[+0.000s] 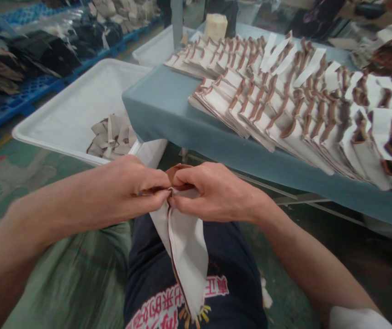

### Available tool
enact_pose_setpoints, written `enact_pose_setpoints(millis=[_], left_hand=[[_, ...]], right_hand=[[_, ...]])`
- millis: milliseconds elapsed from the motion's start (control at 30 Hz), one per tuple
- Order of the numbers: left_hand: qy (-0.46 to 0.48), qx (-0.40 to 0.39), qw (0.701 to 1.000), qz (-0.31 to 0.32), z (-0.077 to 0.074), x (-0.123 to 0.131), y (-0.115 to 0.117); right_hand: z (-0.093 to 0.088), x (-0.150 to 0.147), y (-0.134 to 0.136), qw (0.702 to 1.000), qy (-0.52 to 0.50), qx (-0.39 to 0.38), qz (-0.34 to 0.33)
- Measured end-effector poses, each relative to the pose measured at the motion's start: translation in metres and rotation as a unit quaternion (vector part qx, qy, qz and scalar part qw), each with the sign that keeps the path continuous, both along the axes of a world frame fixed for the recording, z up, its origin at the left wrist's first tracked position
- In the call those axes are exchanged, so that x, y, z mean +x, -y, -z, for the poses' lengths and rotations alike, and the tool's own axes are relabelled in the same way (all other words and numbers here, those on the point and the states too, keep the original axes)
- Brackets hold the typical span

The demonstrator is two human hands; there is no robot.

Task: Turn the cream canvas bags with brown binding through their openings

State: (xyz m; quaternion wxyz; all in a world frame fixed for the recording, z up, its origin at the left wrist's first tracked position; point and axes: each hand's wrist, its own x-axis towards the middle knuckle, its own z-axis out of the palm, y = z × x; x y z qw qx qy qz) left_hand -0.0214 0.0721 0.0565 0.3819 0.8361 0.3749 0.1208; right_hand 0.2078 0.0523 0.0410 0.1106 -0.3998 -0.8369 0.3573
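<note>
In the head view, my left hand (147, 185) and my right hand (206, 189) meet at the centre, over the lap. Both pinch the upper end of a cream leather-like piece (187, 242) with brown edges. A dark brown seam runs down its length, and it tapers to a point at the bottom. Some brown inner side shows between the fingers. My fingertips hide the exact spot they grip. Beneath the piece lies a dark blue apron (244, 265) with pink and white printed characters.
Rows of similar cream, brown-edged pieces (237, 100) overlap on a blue-covered table (161, 105) ahead and right. A white tub (65, 100) holding several pieces (111, 137) stands ahead left. Blue pallets (27, 100) carry dark bundles. A green sack-like cloth (79, 278) lies at left.
</note>
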Motion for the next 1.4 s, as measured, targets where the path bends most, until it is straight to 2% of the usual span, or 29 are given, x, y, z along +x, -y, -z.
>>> enact_pose_setpoints(millis=[67, 100, 233, 367, 467, 533, 700, 833, 900, 967, 1033, 1100, 1167, 1233, 1300, 1400], left_hand=[[-0.042, 0.052, 0.996, 0.067, 0.000, 0.001, 0.001], [-0.051, 0.081, 0.992, 0.077, 0.001, 0.002, 0.002], [-0.048, 0.214, 0.974, 0.047, 0.010, 0.006, 0.006], [-0.033, 0.401, 0.913, 0.066, 0.027, 0.017, 0.009], [-0.013, 0.459, 0.885, 0.078, 0.033, 0.029, 0.011], [0.003, 0.461, 0.884, 0.073, 0.034, 0.034, 0.011], [0.043, 0.402, 0.913, 0.053, 0.028, 0.036, 0.012], [0.031, 0.414, 0.908, 0.049, 0.022, 0.031, 0.011], [0.023, 0.421, 0.903, 0.077, 0.019, 0.027, 0.010], [-0.006, 0.415, 0.900, 0.129, 0.018, 0.022, 0.009], [-0.061, 0.420, 0.889, 0.171, 0.018, 0.017, 0.008], [-0.106, 0.443, 0.871, 0.183, 0.018, 0.013, 0.009], [-0.112, 0.459, 0.861, 0.191, 0.020, 0.010, 0.011], [-0.096, 0.451, 0.865, 0.197, 0.023, 0.007, 0.013], [-0.071, 0.426, 0.880, 0.197, 0.029, 0.004, 0.013], [-0.050, 0.390, 0.901, 0.181, 0.039, 0.001, 0.013]], right_hand=[[-0.002, -0.005, 0.000, 0.999, 0.038, 0.024, 0.013], [-0.002, -0.008, 0.000, 0.998, 0.055, 0.035, 0.021], [-0.006, -0.011, 0.001, 0.991, 0.102, 0.076, 0.053], [-0.011, -0.001, 0.001, 0.986, 0.126, 0.096, 0.054], [-0.014, 0.008, 0.001, 0.983, 0.147, 0.093, 0.067], [-0.015, 0.013, 0.001, 0.985, 0.130, 0.091, 0.074], [-0.011, 0.021, -0.001, 0.997, -0.004, 0.038, 0.059], [-0.010, 0.025, -0.002, 0.994, -0.094, -0.023, 0.048], [-0.009, 0.026, -0.002, 0.989, -0.123, -0.067, 0.054], [-0.006, 0.027, 0.001, 0.980, -0.159, -0.108, 0.055], [0.000, 0.027, 0.004, 0.968, -0.196, -0.141, 0.061], [0.007, 0.027, 0.007, 0.953, -0.229, -0.186, 0.066], [0.014, 0.028, 0.008, 0.927, -0.268, -0.255, 0.057], [0.022, 0.028, 0.008, 0.892, -0.316, -0.322, 0.037], [0.028, 0.027, 0.007, 0.861, -0.365, -0.354, 0.024], [0.035, 0.023, 0.006, 0.844, -0.406, -0.349, 0.020]])
